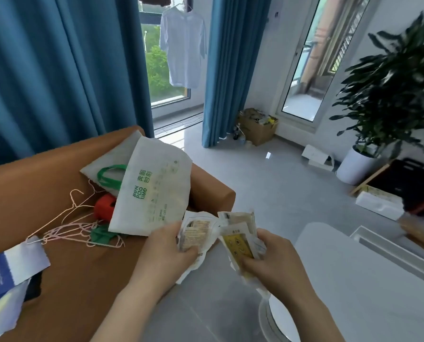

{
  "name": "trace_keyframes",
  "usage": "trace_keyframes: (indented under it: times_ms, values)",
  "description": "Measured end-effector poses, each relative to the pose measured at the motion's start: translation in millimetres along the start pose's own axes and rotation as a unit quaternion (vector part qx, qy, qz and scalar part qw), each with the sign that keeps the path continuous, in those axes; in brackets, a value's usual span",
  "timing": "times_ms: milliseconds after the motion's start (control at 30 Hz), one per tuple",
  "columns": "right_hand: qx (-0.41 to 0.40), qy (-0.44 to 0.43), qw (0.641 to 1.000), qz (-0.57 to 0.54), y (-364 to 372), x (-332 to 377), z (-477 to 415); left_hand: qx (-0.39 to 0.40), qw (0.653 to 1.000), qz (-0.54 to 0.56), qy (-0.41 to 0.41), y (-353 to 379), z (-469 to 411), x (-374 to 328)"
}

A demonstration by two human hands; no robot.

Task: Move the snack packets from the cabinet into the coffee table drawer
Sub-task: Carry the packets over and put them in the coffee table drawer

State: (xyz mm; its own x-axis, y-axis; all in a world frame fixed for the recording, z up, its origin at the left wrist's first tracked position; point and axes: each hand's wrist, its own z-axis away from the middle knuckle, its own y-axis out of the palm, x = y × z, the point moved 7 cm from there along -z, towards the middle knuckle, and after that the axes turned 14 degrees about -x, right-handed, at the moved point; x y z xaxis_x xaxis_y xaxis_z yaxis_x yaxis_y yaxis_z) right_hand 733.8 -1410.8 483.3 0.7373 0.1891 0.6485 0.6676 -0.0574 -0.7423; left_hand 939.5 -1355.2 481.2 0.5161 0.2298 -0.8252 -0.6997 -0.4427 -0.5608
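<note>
Both hands hold snack packets at chest height, between the brown sofa and the white coffee table (354, 272). My left hand (166, 253) grips a white packet with a tan printed panel (196, 233). My right hand (272, 260) grips a small stack of packets, the front one yellow (235, 245), with cream ones behind it. The two bundles almost touch in the middle. The coffee table's drawer (383, 245) stands pulled open at the right, a long white tray. No cabinet is in view.
A brown sofa (65, 267) on the left carries a white tote bag (154, 191), wire hangers (77, 228), a red object and blue-white papers (11, 267). Grey tiled floor lies ahead. A potted plant (398, 95), boxes and a cardboard box (258, 129) line the right wall.
</note>
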Motion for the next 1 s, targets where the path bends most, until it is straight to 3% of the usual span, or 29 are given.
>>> trace_keyframes:
  times_ms: [200, 1000]
  values:
    - [-0.028, 0.043, 0.998, 0.022, 4, -30, -64, 0.063, 0.998, -0.02, 0.017, 56, -70, -11]
    - [-0.086, 0.202, 0.974, 0.055, -35, -206, -333, 0.182, 0.973, -0.071, 0.123, 311, -327, -132]
